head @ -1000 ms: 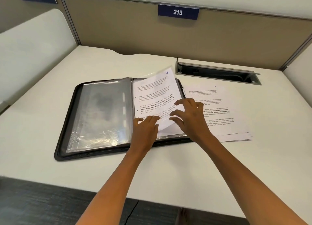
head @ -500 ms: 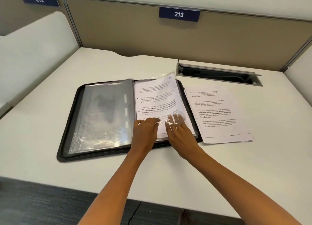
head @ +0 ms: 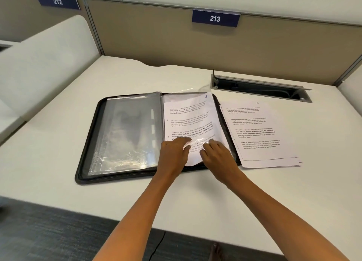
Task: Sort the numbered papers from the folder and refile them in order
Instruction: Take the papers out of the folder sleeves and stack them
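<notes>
The black folder [head: 88,143] lies open on the desk, with clear sleeves [head: 127,131] on its left half. On its right half lies a printed sheet marked 4 [head: 188,115] under glossy plastic, its lower edge bowed upward. My left hand [head: 173,153] presses its fingers on the lower part of that sheet. My right hand [head: 218,155] is beside it, its curled fingers and thumb pinching the sheet's lower edge. A stack of loose papers [head: 260,135], with 7 on top, lies just right of the folder.
An open cable tray [head: 260,88] is set into the desk behind the papers. Beige partitions with signs 212 [head: 57,1] and 213 [head: 215,18] close the back. A white divider [head: 45,51] stands at the left. The desk's front edge is near me.
The sheet marked 4 was tilted and stuck out past the folder's top; it now lies straight within the right half. My right hand moved from on top of the page to its lower edge.
</notes>
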